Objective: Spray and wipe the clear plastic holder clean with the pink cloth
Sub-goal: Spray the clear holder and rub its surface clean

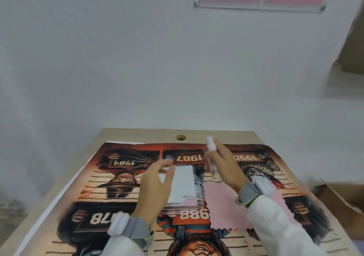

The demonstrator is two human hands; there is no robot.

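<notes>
Clear plastic, the holder lies flat at the centre of the lower half of the frame, on a printed cloth mat that covers most of a pale wooden table; a white panel shows inside it. The pink cloth is spread flat on the mat just right of the holder, its near edge zigzag-cut, and its right part passes under the right forearm. The right hand is closed around a small clear spray bottle, held upright above the mat just right of the holder's far corner, with the white nozzle at the top. The left hand hovers over the holder's left edge with fingers loosely curled and parted, gripping nothing that can be made out; whether it touches the plastic is unclear through the blur. Both wrists carry grey bands with white modules, above white sleeves. A round hole sits near the table's far edge.
</notes>
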